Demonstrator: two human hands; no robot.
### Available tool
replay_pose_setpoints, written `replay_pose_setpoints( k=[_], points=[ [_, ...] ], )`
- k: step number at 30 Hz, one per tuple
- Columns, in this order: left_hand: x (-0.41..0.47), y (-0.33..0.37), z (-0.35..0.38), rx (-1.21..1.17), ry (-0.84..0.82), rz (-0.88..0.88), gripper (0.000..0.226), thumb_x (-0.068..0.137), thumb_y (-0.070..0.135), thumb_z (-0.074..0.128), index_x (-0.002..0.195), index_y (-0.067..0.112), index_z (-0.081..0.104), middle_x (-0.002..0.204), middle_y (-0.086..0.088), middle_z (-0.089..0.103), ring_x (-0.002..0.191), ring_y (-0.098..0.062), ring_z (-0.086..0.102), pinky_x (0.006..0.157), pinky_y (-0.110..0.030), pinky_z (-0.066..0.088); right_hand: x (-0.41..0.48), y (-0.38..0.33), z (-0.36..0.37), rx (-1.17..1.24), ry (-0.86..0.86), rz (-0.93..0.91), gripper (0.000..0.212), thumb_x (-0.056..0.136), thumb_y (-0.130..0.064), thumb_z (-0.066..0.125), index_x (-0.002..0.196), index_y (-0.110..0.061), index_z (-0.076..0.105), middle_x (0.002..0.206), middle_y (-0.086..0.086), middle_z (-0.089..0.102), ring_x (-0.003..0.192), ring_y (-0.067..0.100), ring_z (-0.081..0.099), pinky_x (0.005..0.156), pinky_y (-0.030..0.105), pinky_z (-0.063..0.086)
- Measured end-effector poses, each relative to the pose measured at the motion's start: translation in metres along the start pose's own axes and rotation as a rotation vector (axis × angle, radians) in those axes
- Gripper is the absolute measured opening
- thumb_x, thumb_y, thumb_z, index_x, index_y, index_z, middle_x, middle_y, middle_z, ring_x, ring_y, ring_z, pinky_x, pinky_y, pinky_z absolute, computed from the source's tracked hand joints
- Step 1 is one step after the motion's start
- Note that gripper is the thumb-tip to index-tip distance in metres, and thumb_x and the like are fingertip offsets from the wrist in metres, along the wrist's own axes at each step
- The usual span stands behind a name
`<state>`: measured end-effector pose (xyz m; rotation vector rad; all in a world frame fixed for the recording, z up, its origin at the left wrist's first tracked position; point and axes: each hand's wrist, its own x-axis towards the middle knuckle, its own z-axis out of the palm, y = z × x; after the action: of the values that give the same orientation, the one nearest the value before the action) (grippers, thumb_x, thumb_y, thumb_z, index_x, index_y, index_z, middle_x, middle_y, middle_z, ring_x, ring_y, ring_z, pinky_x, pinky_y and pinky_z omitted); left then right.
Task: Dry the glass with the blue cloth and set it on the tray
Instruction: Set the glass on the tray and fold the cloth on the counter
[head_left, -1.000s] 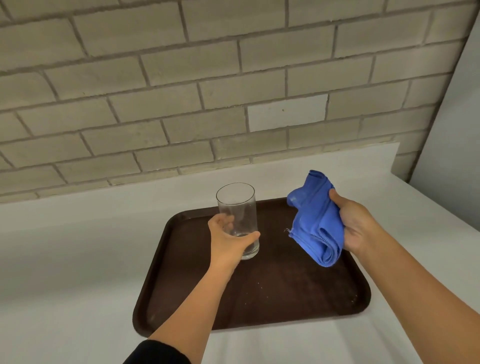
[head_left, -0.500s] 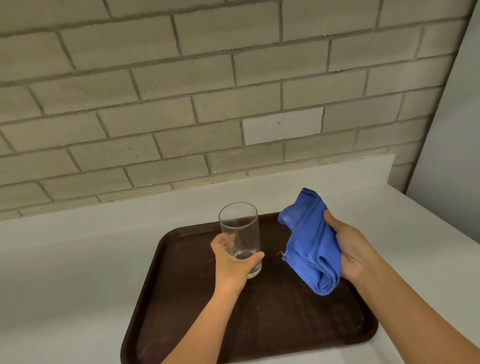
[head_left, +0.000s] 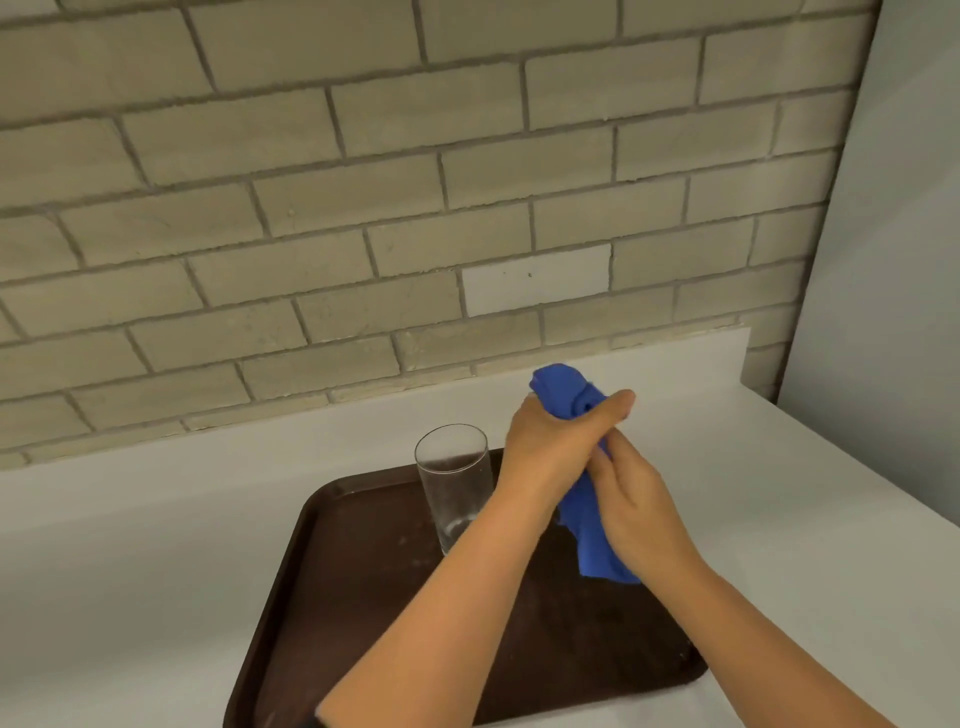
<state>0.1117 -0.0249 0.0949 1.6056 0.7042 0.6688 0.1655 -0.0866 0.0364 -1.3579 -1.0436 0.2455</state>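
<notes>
A clear, empty glass (head_left: 453, 480) stands upright on the dark brown tray (head_left: 332, 587), near its back edge, with no hand on it. Just right of the glass, both hands grip the blue cloth (head_left: 587, 530) above the tray. My left hand (head_left: 550, 441) is closed around the cloth's upper part, whose top bunch sticks out above the fist. My right hand (head_left: 636, 512) clasps the lower part, and a flap hangs below it. My left forearm crosses in front of the glass's lower right side.
The tray lies on a white counter (head_left: 130, 571) against a beige brick wall (head_left: 363, 208). A plain grey wall (head_left: 893, 260) closes off the right side, where the counter ends.
My left hand has let go of the glass, which now stands alone on the tray, and moved right to grip the cloth together with my right hand. The camera view has tilted up.
</notes>
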Motion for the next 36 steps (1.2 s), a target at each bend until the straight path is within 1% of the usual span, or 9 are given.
replay_pose_setpoints(
  k=[2,6,9,14,19,25,31,34,36],
  points=[
    [0.006,0.001,0.006,-0.015,0.048,0.048,0.029,0.076,0.029,0.069,0.1,0.016,0.06,0.091,0.0,0.066,0.08,-0.012,0.063,0.063,-0.018,0.048,-0.002,-0.004,-0.008,-0.15,-0.039,-0.134,0.032,0.093,-0.016,0.039,0.12,-0.031,0.045,0.113,-0.016,0.051,0.108,-0.006,0.05,0.092,0.01,0.04],
    [0.008,0.002,0.021,0.088,0.008,0.136,0.013,0.087,0.029,0.056,0.075,0.025,0.054,0.074,0.008,0.058,0.072,-0.01,0.059,0.053,-0.007,0.045,0.0,-0.01,-0.051,0.109,0.074,-0.053,0.029,0.092,-0.011,0.04,0.095,-0.032,0.06,0.115,-0.031,0.039,0.097,-0.031,0.042,0.074,-0.008,0.034],
    [0.002,0.003,0.039,0.046,-0.13,0.127,0.008,0.087,0.031,0.056,0.084,0.024,0.058,0.087,0.002,0.065,0.086,-0.015,0.063,0.07,-0.014,0.05,0.005,-0.003,-0.082,0.158,0.09,0.017,0.032,0.09,-0.004,0.044,0.085,-0.029,0.064,0.101,-0.033,0.058,0.093,-0.019,0.053,0.072,0.001,0.044],
    [-0.002,0.004,0.067,0.104,-0.315,0.134,0.045,0.073,0.016,0.074,0.112,0.014,0.053,0.114,-0.007,0.064,0.105,-0.02,0.062,0.09,-0.033,0.053,0.021,-0.005,-0.119,0.068,0.093,0.09,0.025,0.081,-0.013,0.059,0.065,-0.032,0.061,0.062,-0.02,0.067,0.058,-0.004,0.061,0.05,0.01,0.048],
    [0.011,-0.001,0.082,0.015,-0.248,-0.011,0.028,0.087,0.018,0.059,0.113,0.01,0.056,0.12,-0.016,0.062,0.109,-0.027,0.059,0.096,-0.042,0.049,0.038,0.003,-0.157,0.217,0.159,0.254,0.027,0.073,-0.004,0.068,0.079,-0.025,0.053,0.075,0.001,0.064,0.074,0.018,0.062,0.068,0.029,0.051],
    [0.015,-0.021,0.092,-0.069,-0.369,-0.106,0.015,0.092,0.019,0.048,0.094,0.025,0.061,0.114,-0.007,0.062,0.115,-0.027,0.057,0.103,-0.048,0.043,0.031,0.017,-0.188,0.331,-0.106,0.506,0.043,0.062,-0.008,0.07,0.104,-0.002,0.062,0.095,0.009,0.07,0.082,0.013,0.07,0.064,0.019,0.057],
    [0.021,-0.035,0.11,-0.032,-0.372,-0.068,0.03,0.087,0.003,0.043,0.111,0.017,0.057,0.118,-0.01,0.061,0.113,-0.025,0.057,0.099,-0.044,0.047,0.037,0.02,-0.213,0.179,-0.245,0.565,0.018,0.062,0.002,0.07,0.07,-0.012,0.064,0.061,-0.006,0.071,0.063,0.004,0.067,0.053,0.014,0.053],
    [0.034,-0.045,0.122,0.026,-0.335,-0.1,0.028,0.085,-0.001,0.041,0.098,0.021,0.051,0.096,-0.003,0.053,0.097,-0.02,0.055,0.087,-0.032,0.048,0.049,0.04,-0.21,0.053,-0.241,0.647,0.021,0.068,0.006,0.069,0.071,-0.014,0.061,0.063,-0.002,0.068,0.061,0.007,0.066,0.048,0.014,0.051],
    [0.049,-0.056,0.127,0.127,-0.315,-0.169,0.035,0.086,0.002,0.043,0.117,0.017,0.045,0.092,0.001,0.049,0.081,-0.011,0.054,0.069,-0.021,0.047,0.057,0.059,-0.201,-0.021,-0.224,0.701,0.024,0.069,0.007,0.068,0.076,-0.014,0.06,0.073,0.003,0.066,0.067,0.012,0.063,0.049,0.017,0.051]
  ],
)
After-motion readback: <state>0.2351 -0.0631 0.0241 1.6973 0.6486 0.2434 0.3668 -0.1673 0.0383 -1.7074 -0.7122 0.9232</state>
